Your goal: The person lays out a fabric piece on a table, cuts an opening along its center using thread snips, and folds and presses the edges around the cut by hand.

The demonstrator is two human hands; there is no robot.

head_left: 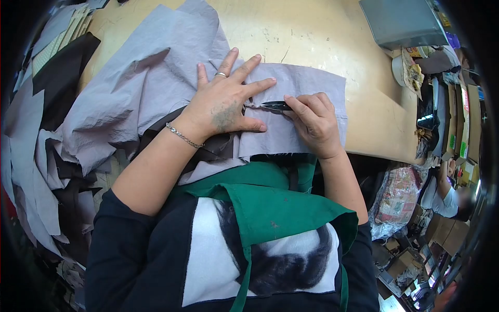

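Spread flat, my left hand (226, 99) presses down on the greyish-lilac fabric (312, 80), fingers apart and nothing gripped. My right hand (317, 120) is closed around small black thread snips (275, 106). Their tips point left and touch the fabric at a small frayed spot between my left thumb and forefinger. Whether the blades are apart there is too small to tell. A larger crumpled stretch of the same lilac cloth (125, 93) lies to the left. Dark brown fabric (215, 146) shows beneath my left wrist.
The pale worktable (382, 104) has its front edge at my waist. Strips of lilac and dark cloth (26, 151) hang at the left. A grey metal box (403, 23) stands at the back right. Further right are boxes, a plastic-wrapped bundle (397, 195) and another person (449, 200).
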